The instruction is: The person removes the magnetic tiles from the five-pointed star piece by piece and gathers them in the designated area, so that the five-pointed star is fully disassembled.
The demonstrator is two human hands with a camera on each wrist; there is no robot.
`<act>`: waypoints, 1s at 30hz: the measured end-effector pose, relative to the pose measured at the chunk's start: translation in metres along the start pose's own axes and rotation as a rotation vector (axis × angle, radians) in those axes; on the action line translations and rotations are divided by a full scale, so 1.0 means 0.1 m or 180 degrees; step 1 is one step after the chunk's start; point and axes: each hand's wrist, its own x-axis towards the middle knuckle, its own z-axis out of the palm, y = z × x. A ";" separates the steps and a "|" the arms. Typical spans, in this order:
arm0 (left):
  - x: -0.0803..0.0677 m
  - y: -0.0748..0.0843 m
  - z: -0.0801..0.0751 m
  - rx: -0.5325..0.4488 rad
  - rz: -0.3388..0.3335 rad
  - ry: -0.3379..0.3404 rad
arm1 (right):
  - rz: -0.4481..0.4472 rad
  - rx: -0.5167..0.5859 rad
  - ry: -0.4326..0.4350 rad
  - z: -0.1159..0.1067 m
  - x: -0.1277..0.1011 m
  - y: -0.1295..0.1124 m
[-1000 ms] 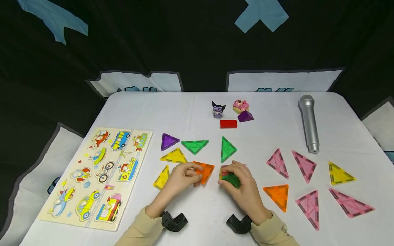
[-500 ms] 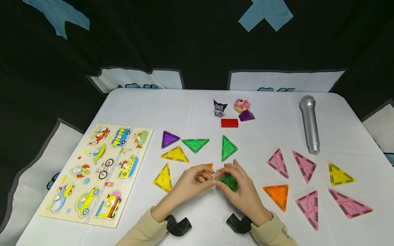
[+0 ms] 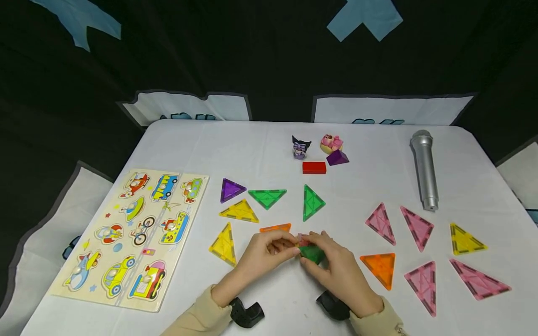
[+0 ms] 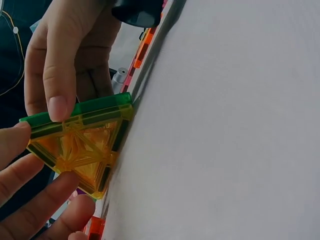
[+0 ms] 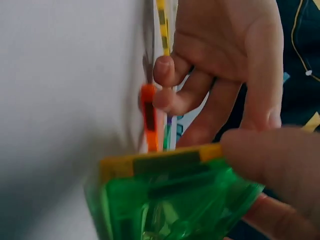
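My right hand point(image 3: 338, 268) holds several joined triangular magnetic tiles, a green tile point(image 3: 312, 254) facing me and a bit of pink tile point(image 3: 303, 241) behind it. In the left wrist view, a yellow tile point(image 4: 85, 150) meets the green one along an edge, with the right thumb pressing there. My left hand point(image 3: 262, 254) pinches the near corner of these tiles, thumb at the corner and a fingertip against the yellow face. Just beyond the left fingers lies an orange tile point(image 3: 275, 227), partly hidden.
Loose tiles lie around: purple point(image 3: 231, 190), green point(image 3: 312, 202), yellow point(image 3: 224, 243), orange point(image 3: 380, 269) and pink point(image 3: 421, 287). A wooden puzzle board point(image 3: 168, 252) is on the left. Farther back are a red block point(image 3: 314, 168), a purple block point(image 3: 337, 157), two figurines and a silver microphone point(image 3: 425, 170).
My left hand has let go of the orange tile and moved right to the tiles in my right hand. The right hand stays nearly in place.
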 end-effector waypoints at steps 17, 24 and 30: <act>-0.01 -0.35 0.10 0.0826 0.0622 -0.0011 | -0.0237 -0.0027 0.0244 0.03 0.01 0.06; -0.03 -0.36 0.04 0.0666 0.0671 0.0004 | -0.0093 0.0073 0.0208 0.00 0.02 0.05; -0.15 -0.36 -0.08 0.0393 0.0578 -0.0019 | 0.0256 0.0237 0.0216 -0.05 0.03 0.04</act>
